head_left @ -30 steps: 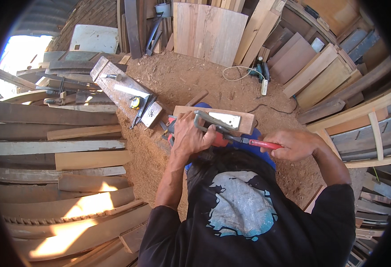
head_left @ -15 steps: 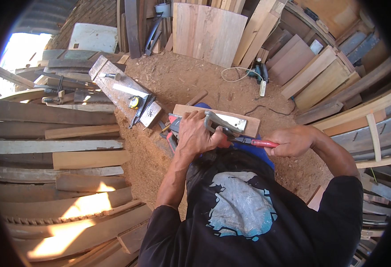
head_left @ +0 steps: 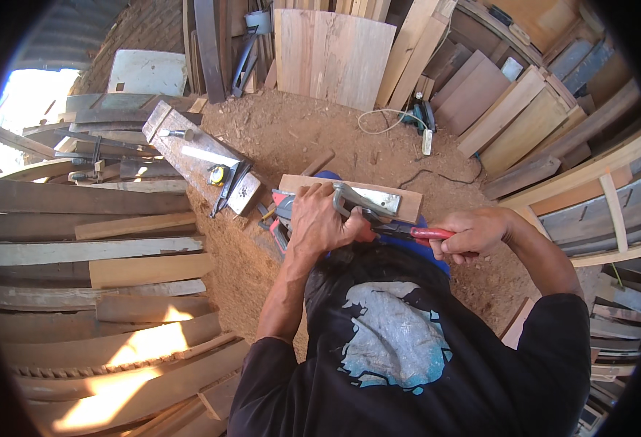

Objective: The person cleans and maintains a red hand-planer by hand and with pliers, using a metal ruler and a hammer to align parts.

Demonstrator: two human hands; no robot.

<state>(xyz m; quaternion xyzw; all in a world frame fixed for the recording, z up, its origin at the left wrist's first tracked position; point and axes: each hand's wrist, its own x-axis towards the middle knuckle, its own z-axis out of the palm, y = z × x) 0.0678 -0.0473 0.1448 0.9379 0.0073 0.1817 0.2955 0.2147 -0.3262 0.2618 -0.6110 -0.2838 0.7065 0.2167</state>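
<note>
Across my lap lies a wooden board [head_left: 298, 181] with a pale metal plate [head_left: 387, 202] on its near side. My left hand [head_left: 319, 218] is wrapped over a grey-and-red tool [head_left: 282, 206] that rests against the board; the palm hides much of it, so its exact kind is unclear. A grey metal bracket-like part [head_left: 342, 195] rises beside the fingers. My right hand [head_left: 473, 234] is closed around the red handle of a hand tool [head_left: 430, 233]. Its dark end points left toward the grey-and-red tool, and I cannot tell whether they touch.
At the front left a plank bench [head_left: 196, 156] carries a yellow tape measure [head_left: 218, 175] and a black clamp-like tool [head_left: 234, 183]. Stacked timber [head_left: 87, 247] fills the left side. Boards [head_left: 331, 54] lean at the back. A green power tool [head_left: 422, 113] with a cord sits on the dusty ground.
My right hand and the red handle have shifted slightly left, and its fingers have changed their hold a little. The left hand keeps its grip. The whole view has shifted slightly.
</note>
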